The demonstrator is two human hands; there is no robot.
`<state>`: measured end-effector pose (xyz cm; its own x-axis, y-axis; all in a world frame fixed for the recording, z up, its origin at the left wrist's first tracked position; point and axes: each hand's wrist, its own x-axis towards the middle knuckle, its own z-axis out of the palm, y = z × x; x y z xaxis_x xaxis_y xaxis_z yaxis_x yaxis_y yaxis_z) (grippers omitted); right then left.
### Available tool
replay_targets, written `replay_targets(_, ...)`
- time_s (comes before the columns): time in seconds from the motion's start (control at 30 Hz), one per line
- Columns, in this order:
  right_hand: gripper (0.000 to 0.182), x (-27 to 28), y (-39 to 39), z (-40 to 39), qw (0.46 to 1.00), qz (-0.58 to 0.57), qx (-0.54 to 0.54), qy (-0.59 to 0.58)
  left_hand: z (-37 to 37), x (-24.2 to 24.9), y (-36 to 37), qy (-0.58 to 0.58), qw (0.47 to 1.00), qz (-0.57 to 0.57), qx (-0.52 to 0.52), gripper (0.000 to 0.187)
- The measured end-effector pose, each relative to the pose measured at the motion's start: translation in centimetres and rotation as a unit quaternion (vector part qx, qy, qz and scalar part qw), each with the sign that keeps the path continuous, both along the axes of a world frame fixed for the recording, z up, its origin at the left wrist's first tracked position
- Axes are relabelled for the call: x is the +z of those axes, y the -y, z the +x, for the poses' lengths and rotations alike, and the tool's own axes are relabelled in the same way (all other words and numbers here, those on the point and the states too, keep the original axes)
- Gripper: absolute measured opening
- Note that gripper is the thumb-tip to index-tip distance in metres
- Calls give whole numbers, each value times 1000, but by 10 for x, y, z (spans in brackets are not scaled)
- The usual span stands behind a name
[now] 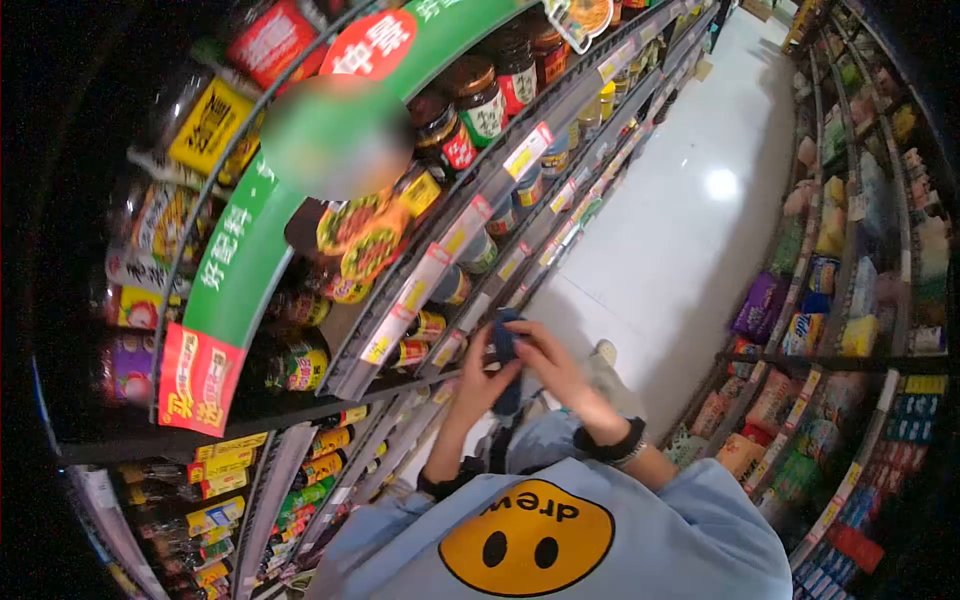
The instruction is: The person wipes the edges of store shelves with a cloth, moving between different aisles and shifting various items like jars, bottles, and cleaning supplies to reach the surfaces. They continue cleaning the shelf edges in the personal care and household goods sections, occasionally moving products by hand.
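Observation:
My left hand (484, 380) and my right hand (548, 362) meet in front of my body, beside the left-hand shelves. Between them is a small dark blue object (505, 340); its kind cannot be made out. The fingers of both hands are curled around it, the left from the side and below, the right across its top. Dark bands circle both wrists, and a bracelet (632, 456) shows beside the right one. Nearest to the hands is the shelf edge with price tags (448, 350).
Shelves of sauce jars (482, 108) run along the left, with a curved green sign (236, 232) at the upper tier. A white-floored aisle (640, 230) leads away. The right-hand shelves carry packaged goods, including a purple pack (760, 306) and an orange Tide pack (803, 334).

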<state>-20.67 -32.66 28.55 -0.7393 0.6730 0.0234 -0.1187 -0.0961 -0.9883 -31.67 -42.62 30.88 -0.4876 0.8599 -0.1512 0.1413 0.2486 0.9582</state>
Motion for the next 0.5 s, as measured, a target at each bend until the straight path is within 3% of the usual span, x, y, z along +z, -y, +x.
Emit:
replay_targets(0.07,30,8,-33,22,1000,7,10,-2,19,-2,-32,23,1000,4,3,69)
replay_targets(0.1,30,17,-52,34,996,-84,30,10,26,-7,-48,48,998,36,-2,70)
replay_targets(0.13,29,23,-67,48,983,-178,49,25,31,-9,-62,3,999,47,-15,68)
replay_targets(0.17,29,26,-79,61,982,-185,44,25,37,-9,-76,5,999,40,-20,68)
replay_targets(0.23,31,31,-108,77,991,-122,51,19,43,-3,-108,-8,997,68,-40,67)
replay_targets(0.3,30,19,-130,93,990,-135,43,-26,51,14,-133,17,999,34,-25,66)
replay_targets(0.4,25,18,-165,124,988,-9,-16,153,51,21,-160,-124,982,120,80,68)
replay_targets(0.43,25,19,-174,134,988,-6,-8,152,45,18,-164,-54,982,98,149,68)
replay_targets(0.5,23,16,-194,154,984,18,-32,175,30,22,-166,-214,944,81,237,63)
